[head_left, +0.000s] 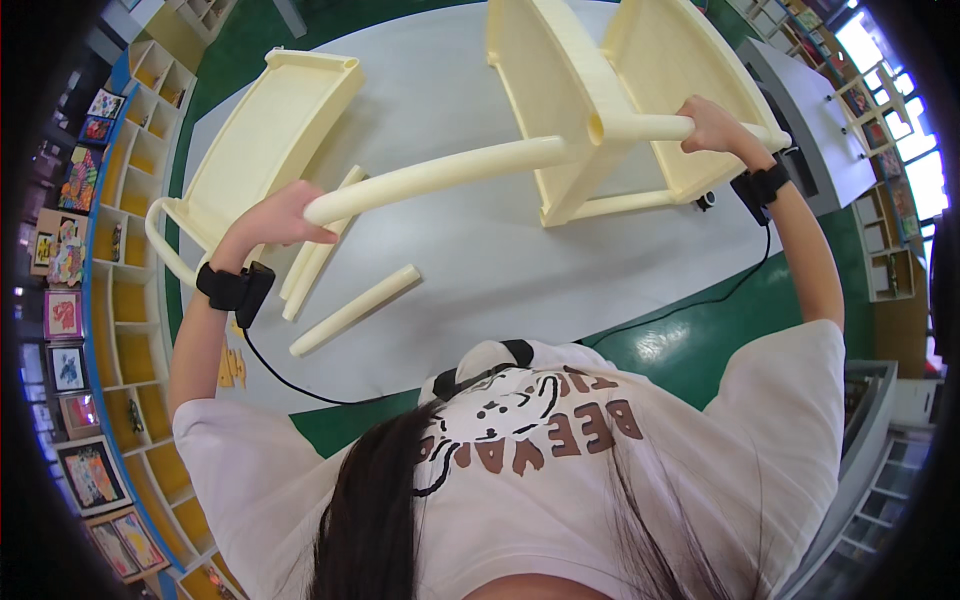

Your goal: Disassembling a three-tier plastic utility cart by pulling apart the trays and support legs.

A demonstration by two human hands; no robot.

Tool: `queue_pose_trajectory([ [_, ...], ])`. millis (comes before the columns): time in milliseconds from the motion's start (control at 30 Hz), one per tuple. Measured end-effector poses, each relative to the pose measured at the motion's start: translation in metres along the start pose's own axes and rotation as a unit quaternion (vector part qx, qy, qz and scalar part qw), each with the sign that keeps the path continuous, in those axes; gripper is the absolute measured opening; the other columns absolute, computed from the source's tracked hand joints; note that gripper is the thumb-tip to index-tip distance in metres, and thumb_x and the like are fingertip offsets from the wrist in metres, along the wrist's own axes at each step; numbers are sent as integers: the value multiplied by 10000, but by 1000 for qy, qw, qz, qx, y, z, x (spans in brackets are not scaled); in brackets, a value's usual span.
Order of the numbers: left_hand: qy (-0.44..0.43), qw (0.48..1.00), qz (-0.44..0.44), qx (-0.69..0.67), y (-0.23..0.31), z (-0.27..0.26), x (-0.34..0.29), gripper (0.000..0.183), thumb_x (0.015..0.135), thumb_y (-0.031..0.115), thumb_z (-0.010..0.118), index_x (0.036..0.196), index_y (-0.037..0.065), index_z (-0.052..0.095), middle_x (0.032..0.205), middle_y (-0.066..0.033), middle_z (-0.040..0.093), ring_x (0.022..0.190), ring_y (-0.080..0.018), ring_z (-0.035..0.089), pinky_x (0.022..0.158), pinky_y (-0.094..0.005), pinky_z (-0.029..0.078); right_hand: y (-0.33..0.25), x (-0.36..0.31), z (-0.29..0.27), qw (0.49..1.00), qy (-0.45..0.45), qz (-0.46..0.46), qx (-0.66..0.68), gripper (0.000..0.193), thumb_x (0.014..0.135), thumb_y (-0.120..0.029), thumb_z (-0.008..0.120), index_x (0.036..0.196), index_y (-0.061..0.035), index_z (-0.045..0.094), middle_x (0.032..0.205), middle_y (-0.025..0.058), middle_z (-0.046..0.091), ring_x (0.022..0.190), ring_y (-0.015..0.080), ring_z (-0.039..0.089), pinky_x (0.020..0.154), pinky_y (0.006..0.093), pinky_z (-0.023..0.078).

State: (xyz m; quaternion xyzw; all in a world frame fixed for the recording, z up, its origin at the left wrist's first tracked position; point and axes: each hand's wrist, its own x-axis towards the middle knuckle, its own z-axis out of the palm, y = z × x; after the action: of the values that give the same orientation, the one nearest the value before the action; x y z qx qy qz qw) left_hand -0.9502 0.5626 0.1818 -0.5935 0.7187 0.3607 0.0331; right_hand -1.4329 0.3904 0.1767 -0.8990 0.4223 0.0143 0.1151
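My left hand [278, 218] is closed around the near end of a long cream plastic tube [430, 180]. That tube slants up to the right, its far end close to the corner socket of a cream shelf tray [550, 90] standing on edge. Whether the end sits in the socket I cannot tell. My right hand [715, 128] grips a short cream tube [648, 128] running between that tray and a second upright tray [690, 70]. A lower tube [620, 204] also links these two trays. A black caster [706, 202] shows beside the second tray's lower corner.
Another cream tray [275, 125] with a curved tube [165, 245] lies left on the grey-white table [520, 290]. Several loose tubes [355, 310] rest near my left hand. Cables run from black wristbands [240, 290]. Shelving [130, 330] lines the left; a grey cabinet [825, 150] stands right.
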Motion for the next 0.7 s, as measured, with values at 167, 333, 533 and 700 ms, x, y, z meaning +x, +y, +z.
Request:
queue_pose_trajectory([
  [167,43,995,-68,52,-65,23,-6,330,647,264,652,748,-35,555,590,-172,531,552,-281,522,539,-359,418,0,-1,-2,1000,-5,0,-6,211,411,-117,556,529,41,481,477,180,453,444,314,442,440,364,339],
  [333,166,975,-88,123,-126,96,5,433,692,399,596,845,-4,550,760,-204,564,737,-356,544,635,-418,424,-2,-2,-4,1000,-4,14,-10,203,416,-111,552,541,31,480,479,174,445,439,306,423,445,363,329],
  [533,201,958,-166,118,-145,151,8,400,709,389,588,881,40,497,809,-165,576,788,-327,550,656,-415,428,-2,0,-2,1000,-9,28,-8,206,423,-116,555,539,32,472,472,168,434,439,304,421,449,361,330],
  [700,266,945,-132,136,-157,167,17,351,730,350,577,856,42,468,795,-159,573,766,-327,547,651,-416,428,1,1,-3,999,-15,34,-12,210,421,-118,554,529,36,462,471,171,430,442,303,426,450,361,334],
])
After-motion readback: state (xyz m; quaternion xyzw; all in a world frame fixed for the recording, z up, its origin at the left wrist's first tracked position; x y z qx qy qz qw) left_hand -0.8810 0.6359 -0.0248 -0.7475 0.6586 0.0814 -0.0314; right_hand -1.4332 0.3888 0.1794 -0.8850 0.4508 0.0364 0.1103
